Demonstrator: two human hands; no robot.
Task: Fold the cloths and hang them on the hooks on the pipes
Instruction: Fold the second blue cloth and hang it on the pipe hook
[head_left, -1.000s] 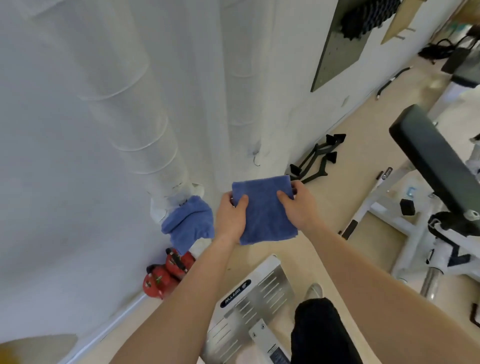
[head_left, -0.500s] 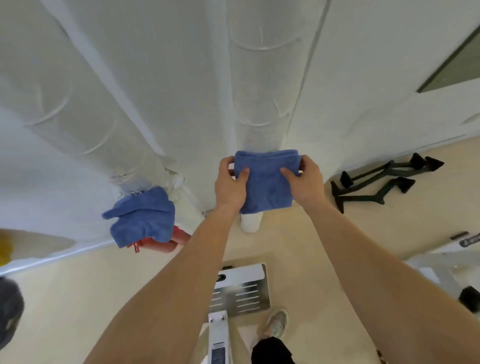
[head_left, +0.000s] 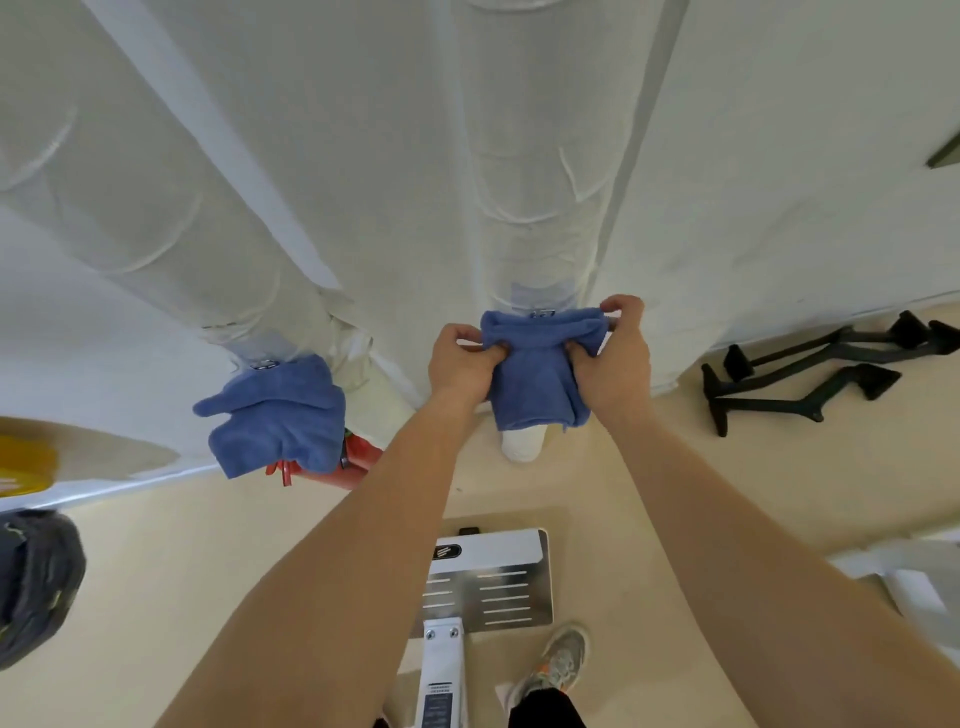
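Pinching the folded blue cloth (head_left: 540, 374) by its top edge, the left hand (head_left: 460, 364) and right hand (head_left: 613, 358) hold it against the right-hand pipe (head_left: 540, 156), its hook (head_left: 543, 313) just above the fold, nearer the right fingers (head_left: 621, 306).

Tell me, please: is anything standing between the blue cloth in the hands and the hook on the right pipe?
Nothing visible does. Both hands, left and right, hold the blue cloth right at the hook on the right pipe.
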